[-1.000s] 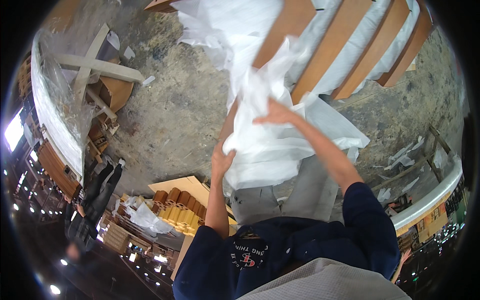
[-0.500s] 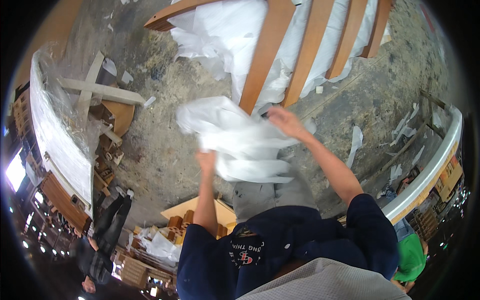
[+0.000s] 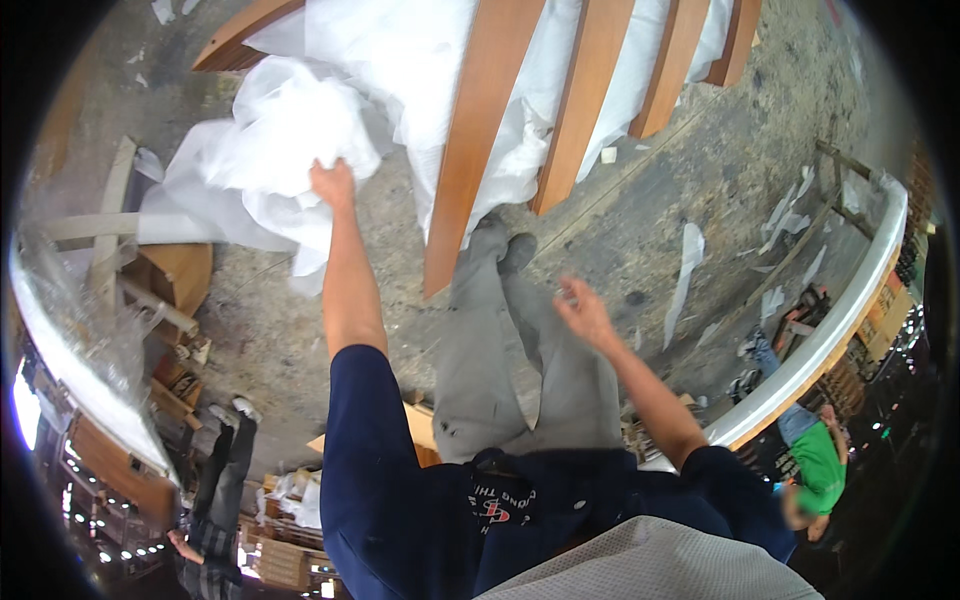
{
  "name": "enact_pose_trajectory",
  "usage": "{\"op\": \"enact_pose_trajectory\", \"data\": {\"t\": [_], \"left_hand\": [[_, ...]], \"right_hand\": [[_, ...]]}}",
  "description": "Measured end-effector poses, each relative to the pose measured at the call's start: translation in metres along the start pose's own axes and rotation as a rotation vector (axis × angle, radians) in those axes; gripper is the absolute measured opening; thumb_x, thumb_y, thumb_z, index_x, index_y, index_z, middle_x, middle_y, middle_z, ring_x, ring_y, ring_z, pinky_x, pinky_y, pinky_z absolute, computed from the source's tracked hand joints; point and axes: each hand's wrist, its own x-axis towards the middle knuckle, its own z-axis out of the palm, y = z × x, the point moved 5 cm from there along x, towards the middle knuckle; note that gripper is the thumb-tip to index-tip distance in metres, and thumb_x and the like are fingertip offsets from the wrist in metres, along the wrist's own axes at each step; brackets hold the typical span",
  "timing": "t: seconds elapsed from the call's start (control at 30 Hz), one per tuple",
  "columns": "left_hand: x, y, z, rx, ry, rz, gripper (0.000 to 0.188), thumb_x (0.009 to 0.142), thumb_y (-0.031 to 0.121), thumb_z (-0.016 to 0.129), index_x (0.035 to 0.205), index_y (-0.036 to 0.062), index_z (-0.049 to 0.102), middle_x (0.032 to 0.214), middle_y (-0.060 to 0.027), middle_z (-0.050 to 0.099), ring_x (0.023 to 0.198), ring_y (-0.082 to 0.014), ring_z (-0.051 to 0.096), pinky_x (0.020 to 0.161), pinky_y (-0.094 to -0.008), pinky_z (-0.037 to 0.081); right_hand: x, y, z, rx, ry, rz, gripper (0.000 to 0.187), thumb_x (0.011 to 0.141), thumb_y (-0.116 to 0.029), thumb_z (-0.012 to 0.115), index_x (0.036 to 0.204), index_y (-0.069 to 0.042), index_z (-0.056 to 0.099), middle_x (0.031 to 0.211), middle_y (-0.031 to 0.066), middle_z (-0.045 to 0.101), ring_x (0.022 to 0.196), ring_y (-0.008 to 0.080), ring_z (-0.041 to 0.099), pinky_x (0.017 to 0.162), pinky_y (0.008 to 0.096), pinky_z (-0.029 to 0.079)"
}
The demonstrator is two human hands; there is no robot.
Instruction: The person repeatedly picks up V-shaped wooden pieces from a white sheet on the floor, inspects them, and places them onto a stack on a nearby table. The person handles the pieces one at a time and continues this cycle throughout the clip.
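Observation:
Stretched out to the far left, my left hand (image 3: 334,184) grips a loose sheet of white foam wrap (image 3: 290,130). The bunched sheet spreads leftward over the floor and hides part of what lies under it. My right hand (image 3: 586,314) hangs in the air over my right leg, fingers apart, holding nothing. Beyond my feet, long curved brown wooden pieces (image 3: 490,130) lie side by side with white foam sheeting (image 3: 400,70) between and beneath them. The near end of the longest piece reaches almost to my legs.
Left stand grey crossed beams (image 3: 110,225), cardboard (image 3: 180,275) and a plastic-wrapped panel (image 3: 85,370). A long white-edged board (image 3: 820,350) curves along the right. Foam scraps (image 3: 685,280) litter the concrete floor. A person in green (image 3: 820,460) is at lower right, another in dark clothes (image 3: 212,520) at lower left.
The foam sheet has swung from in front of my legs to the far left in my left hand. My right hand has come away from it and drawn back toward me.

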Motion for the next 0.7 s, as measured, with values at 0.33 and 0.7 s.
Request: {"op": "enact_pose_trajectory", "data": {"t": [0.33,0.7], "left_hand": [[-0.038,0.041,0.157,-0.206,-0.723,-0.072,0.052,0.081,0.033,0.07,0.115,-0.0052,0.06,0.113,-0.0294,0.064,0.109,-0.0411,0.061,0.092,-0.0445,0.049],[-0.165,0.214,-0.057,-0.02,-0.509,0.293,0.062,0.074,0.028,0.078,0.122,-0.0025,0.054,0.121,-0.0187,0.054,0.105,-0.0359,0.059,0.088,-0.0446,0.05]], "right_hand": [[0.113,-0.014,-0.05,0.137,0.327,0.078,0.061,0.087,-0.028,0.069,0.135,0.001,0.046,0.123,0.0228,0.059,0.107,0.0316,0.062,0.084,0.0389,0.053],[0.317,-0.107,-0.166,-0.009,0.612,0.381,0.101,0.063,-0.045,0.08,0.133,0.006,0.028,0.125,0.0285,0.051,0.118,0.0411,0.054,0.096,0.0476,0.047]]}}
